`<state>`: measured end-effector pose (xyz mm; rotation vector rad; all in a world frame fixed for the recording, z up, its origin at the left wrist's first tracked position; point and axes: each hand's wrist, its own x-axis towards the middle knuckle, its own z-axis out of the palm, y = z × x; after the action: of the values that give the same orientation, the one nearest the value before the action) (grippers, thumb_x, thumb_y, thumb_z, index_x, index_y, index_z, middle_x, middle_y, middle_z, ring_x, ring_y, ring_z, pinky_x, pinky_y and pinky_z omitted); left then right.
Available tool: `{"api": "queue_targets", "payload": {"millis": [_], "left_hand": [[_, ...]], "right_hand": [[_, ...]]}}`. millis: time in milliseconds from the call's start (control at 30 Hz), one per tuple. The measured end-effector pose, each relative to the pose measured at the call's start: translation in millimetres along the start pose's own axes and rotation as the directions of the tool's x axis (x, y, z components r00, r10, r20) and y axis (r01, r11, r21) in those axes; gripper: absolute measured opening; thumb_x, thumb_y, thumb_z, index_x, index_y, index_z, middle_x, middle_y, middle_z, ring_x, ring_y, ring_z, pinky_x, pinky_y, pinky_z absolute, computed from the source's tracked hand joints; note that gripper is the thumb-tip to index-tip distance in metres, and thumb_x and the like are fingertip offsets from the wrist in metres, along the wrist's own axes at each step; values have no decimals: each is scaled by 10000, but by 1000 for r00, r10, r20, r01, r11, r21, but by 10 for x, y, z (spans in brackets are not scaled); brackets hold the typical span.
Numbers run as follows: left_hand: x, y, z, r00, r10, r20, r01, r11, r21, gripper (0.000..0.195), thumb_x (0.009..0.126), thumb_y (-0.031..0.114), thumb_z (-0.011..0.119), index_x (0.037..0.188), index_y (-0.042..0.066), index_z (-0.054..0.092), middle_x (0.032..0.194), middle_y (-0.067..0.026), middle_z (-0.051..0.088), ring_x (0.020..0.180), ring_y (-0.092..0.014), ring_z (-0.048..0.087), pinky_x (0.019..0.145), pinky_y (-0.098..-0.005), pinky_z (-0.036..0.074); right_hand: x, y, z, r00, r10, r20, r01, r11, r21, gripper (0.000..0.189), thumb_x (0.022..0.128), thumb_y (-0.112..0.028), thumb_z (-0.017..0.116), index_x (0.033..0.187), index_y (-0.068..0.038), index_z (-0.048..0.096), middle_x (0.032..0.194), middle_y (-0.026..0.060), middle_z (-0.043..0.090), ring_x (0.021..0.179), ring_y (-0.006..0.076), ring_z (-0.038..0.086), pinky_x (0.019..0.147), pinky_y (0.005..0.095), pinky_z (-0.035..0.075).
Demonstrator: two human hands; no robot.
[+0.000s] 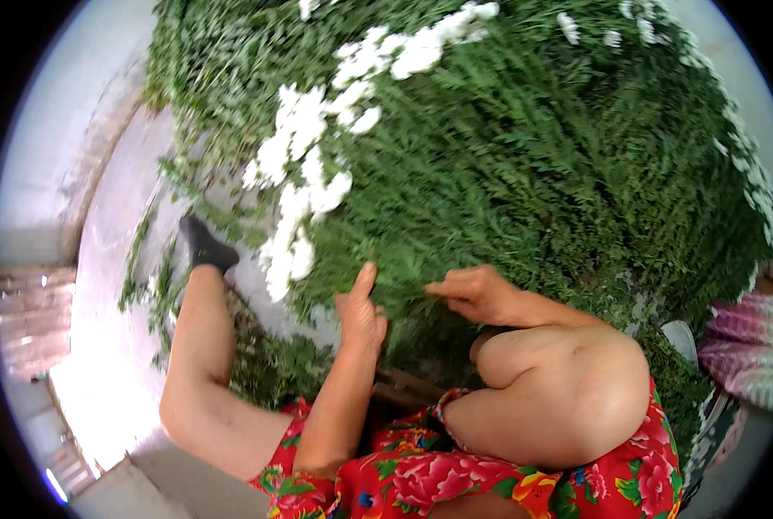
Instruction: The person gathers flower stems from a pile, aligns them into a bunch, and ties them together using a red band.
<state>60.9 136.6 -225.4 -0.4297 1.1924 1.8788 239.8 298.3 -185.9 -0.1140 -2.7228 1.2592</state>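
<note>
A large heap of cut white chrysanthemums [296,123] with long leafy green stems [523,162] lies before me. At its near edge, my left hand [363,318] has its thumb up along some stems, and its fingers curl around them, partly hidden by leaves. To its right, my right hand [480,295] is bent in at the foliage, index finger stretched toward the left hand and the other fingers curled. Blur and leaves hide whether it grips a stem. White flower heads point left, just beyond the left hand.
My bare legs frame the work, with a dark sock [208,245] on the left foot. Loose stems [163,292] are scattered on the concrete floor [117,207]. A pale wall [56,130] rises at left. Pink-and-white checked cloth [746,347] shows at right.
</note>
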Motion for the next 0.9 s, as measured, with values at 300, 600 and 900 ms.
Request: {"api": "queue_targets", "payload": {"millis": [300, 600, 900], "left_hand": [[36, 110, -81, 988, -152, 29, 155, 970, -187, 406, 1017, 194, 634, 1355, -18, 558, 1323, -146, 620, 1176, -322, 626, 1003, -526, 541], [-23, 112, -84, 971, -152, 183, 175, 978, -112, 337, 1051, 254, 558, 1320, 68, 640, 1358, -122, 620, 1205, -309, 616, 1033, -507, 517], [0, 87, -121, 971, -122, 207, 145, 984, -102, 339, 1051, 261, 546, 1314, 69, 641, 1357, -105, 623, 1217, -306, 607, 1051, -498, 504]], "right_hand": [[186, 73, -448, 991, 37, -129, -63, 976, -208, 205, 898, -209, 717, 1057, -82, 692, 913, 98, 657, 853, 317, 646, 742, 410, 550], [-34, 980, -1498, 658, 308, -687, -733, 472, -490, 326, 861, -170, 746, 1104, -42, 570, 976, 161, 625, 934, 363, 611, 817, 501, 473], [-100, 730, -681, 844, 290, -451, -531, 567, -630, 339, 894, -359, 726, 921, -58, 574, 823, 132, 645, 790, 320, 670, 616, 462, 536]]}}
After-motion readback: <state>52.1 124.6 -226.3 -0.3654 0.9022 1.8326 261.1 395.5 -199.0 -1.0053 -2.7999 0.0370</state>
